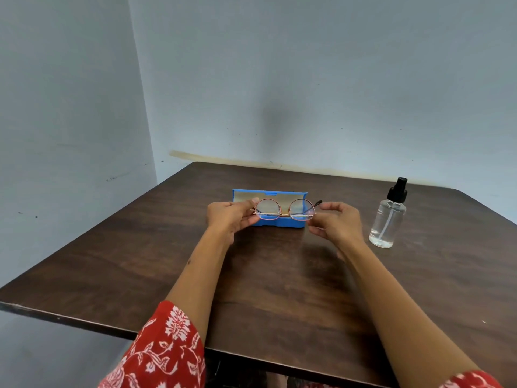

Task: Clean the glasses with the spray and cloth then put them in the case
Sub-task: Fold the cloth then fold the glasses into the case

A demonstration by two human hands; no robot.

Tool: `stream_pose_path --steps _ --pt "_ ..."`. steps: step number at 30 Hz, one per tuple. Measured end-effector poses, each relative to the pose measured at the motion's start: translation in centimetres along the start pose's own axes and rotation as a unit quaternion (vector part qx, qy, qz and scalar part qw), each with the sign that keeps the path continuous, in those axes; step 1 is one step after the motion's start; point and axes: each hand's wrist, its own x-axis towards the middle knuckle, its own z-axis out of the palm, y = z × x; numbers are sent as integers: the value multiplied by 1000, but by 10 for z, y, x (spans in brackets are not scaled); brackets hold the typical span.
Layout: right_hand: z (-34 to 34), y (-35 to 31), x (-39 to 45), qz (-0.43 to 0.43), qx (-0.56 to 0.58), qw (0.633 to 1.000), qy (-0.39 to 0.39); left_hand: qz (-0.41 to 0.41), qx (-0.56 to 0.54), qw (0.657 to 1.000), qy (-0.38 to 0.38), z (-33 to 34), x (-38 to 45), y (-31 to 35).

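Both hands hold a pair of glasses (pixel 284 210) up over the far middle of the dark wooden bench (pixel 279 275), just in front of an open blue case (pixel 270 208). The left hand (pixel 229 215) has its grip clamped on the left end of the frame, thumb and fingertips pinching it near the hinge. The right hand (pixel 334 221) pinches the right end the same way, its other fingers curled loosely below. The glasses have round lenses in a thin reddish frame and face the person, with the case's pale lining showing through them. The case stands on the bench with its lid raised toward the far wall; whether the glasses touch it cannot be told. A clear spray bottle (pixel 389 217) with a black pump top stands upright to the right of the right hand, apart from it. Red sleeves with a white flower print (pixel 165 354) cover the upper arms at the near edge.
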Motion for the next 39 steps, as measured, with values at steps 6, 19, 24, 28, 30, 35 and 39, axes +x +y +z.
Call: stream_pose_path --steps 6,19,24,28,30,35,39 --pt "20 0 4 -77 -132 988 13 8 9 999 52 -8 8 1" --pt "37 14 14 -187 -351 914 78 229 332 910 99 -4 9 -8" --pt "35 17 15 -190 -373 905 79 254 456 849 78 -1 11 -13" --pt "36 19 18 -193 -378 903 69 252 503 824 62 -2 9 -13" --pt "35 22 19 -199 -379 901 71 260 525 809 55 -2 7 -12" --pt "36 24 17 -229 -306 914 135 336 508 787 97 -5 1 -7" --pt "38 24 19 -220 -238 939 115 393 373 820 183 -8 4 -6"
